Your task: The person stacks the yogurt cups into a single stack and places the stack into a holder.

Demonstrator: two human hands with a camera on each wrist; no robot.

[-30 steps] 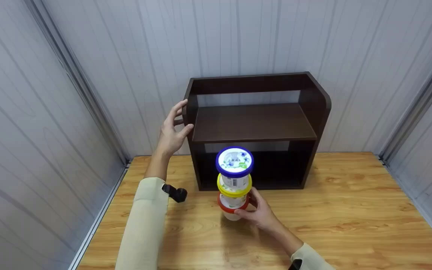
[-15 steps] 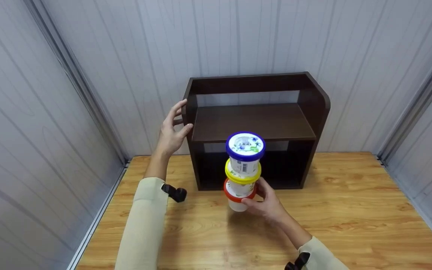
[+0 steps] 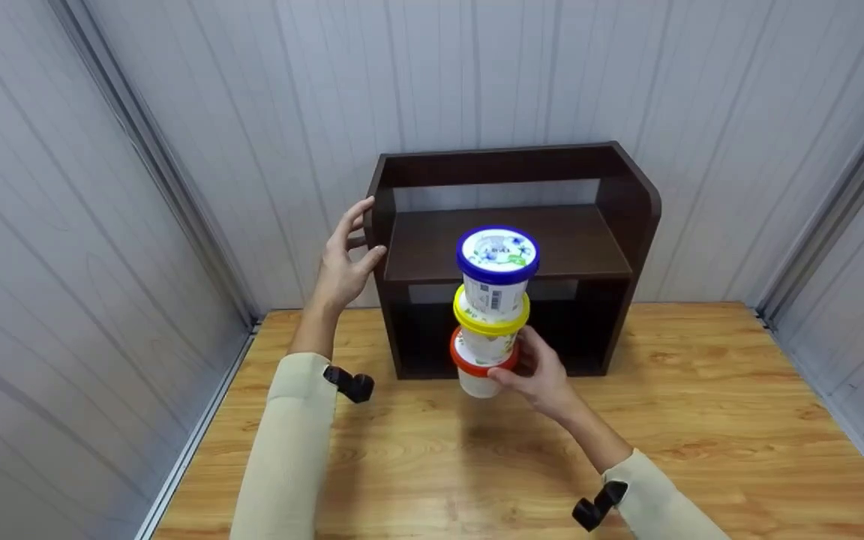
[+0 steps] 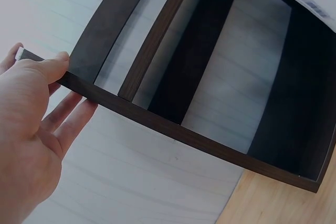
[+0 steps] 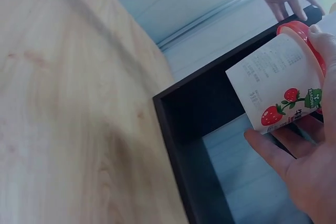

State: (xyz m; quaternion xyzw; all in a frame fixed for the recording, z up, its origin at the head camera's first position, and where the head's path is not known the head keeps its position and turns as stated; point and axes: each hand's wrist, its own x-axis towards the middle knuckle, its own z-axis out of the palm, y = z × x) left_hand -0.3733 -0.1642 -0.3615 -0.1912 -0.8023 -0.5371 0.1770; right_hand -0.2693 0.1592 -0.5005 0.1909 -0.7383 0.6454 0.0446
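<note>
Three lidded white tubs stand stacked in the air before the shelf: a red-lidded tub (image 3: pixel 479 384) lowest, a yellow-lidded tub (image 3: pixel 488 346) between, a blue-lidded tub (image 3: pixel 493 298) on top. My right hand (image 3: pixel 544 376) grips the lowest tub around its side near the red lid; strawberries are printed on that tub (image 5: pixel 278 87) in the right wrist view. My left hand (image 3: pixel 342 268) grips the left side panel of the dark brown two-tier shelf (image 3: pixel 417 244), thumb on one side and fingers on the other, as the left wrist view also shows.
The shelf stands on a wooden table (image 3: pixel 402 465) against a pale panelled wall (image 3: pixel 267 112). Its upper board (image 3: pixel 424 232) lies behind the stack, and its lower compartment (image 3: pixel 424 330) opens towards me. Side walls enclose the table left and right.
My right hand has lifted the stack of tubs up from near the tabletop, moving forward and slightly right towards the shelf. My left hand has kept its place on the side panel.
</note>
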